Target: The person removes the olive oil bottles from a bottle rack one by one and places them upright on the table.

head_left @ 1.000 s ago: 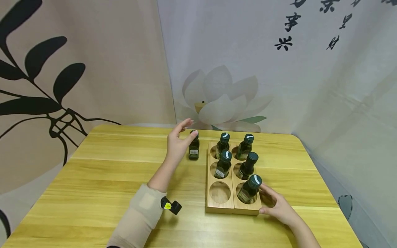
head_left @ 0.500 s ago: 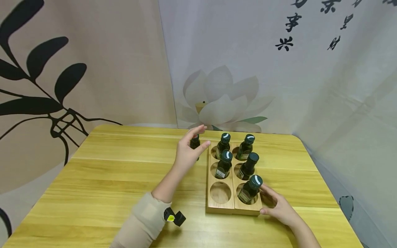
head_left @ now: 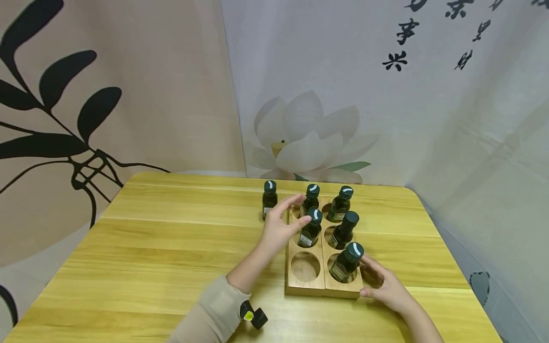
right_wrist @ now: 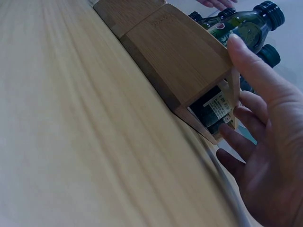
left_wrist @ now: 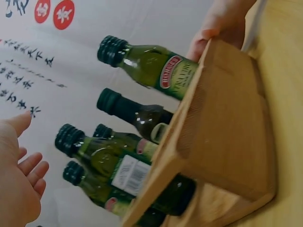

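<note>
My left hand [head_left: 279,229], fingers extended and thumb apart, hovers over the left side of a wooden bottle rack [head_left: 305,290]. Its thumb overlaps the cap of the middle-left bottle [head_left: 310,233] in the head view; in the left wrist view a gap separates the hand [left_wrist: 21,175] from the green caps. Around the rack's front right corner, my right hand [head_left: 388,288] holds on with thumb and bent fingers, beside the front right bottle [head_left: 344,267]. Several small green glass bottles with dark caps stand in the rack's round holes; the front left hole [head_left: 305,267] is empty.
One more green bottle [head_left: 269,200] stands on the wooden table [head_left: 150,257] behind and left of the rack, partly hidden by the left hand. A printed cloth [head_left: 180,85] hangs behind the table's far edge.
My left hand has moved right and nearer, away from the lone bottle and over the rack's left side. The right hand and the rack have stayed in place.
</note>
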Tool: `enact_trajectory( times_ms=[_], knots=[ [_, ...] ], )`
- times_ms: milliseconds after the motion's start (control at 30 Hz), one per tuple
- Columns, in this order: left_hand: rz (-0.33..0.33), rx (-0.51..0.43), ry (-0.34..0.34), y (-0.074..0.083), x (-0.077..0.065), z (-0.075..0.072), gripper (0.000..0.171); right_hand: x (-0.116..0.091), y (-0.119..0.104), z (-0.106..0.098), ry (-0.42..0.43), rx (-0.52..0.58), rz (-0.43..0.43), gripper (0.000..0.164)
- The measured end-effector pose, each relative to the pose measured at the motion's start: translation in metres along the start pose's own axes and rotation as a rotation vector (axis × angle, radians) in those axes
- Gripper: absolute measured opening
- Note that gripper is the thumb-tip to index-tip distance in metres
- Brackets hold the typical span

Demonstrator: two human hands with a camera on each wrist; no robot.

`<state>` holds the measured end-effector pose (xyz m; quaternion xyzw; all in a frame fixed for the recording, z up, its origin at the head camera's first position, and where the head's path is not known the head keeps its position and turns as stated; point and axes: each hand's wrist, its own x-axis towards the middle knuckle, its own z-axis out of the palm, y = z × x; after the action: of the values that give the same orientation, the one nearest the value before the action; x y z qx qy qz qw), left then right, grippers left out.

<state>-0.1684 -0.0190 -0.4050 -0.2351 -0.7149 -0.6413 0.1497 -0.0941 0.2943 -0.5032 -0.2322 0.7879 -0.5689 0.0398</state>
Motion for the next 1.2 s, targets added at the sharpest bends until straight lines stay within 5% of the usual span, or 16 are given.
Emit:
enact_trajectory(
  times_ms=[567,1200],
  knots=[
    [-0.101,-0.036,-0.05,-0.02,-0.012,0.027,0.052,-0.001,-0.001,0.001,0.008,-0.004,-0.007,0.084],
    [-0.171,-0.038,-0.009,-0.026,-0.012,0.035,0.043,0.001,0.002,-0.001,0.004,-0.008,-0.023,0.084]
  ],
)
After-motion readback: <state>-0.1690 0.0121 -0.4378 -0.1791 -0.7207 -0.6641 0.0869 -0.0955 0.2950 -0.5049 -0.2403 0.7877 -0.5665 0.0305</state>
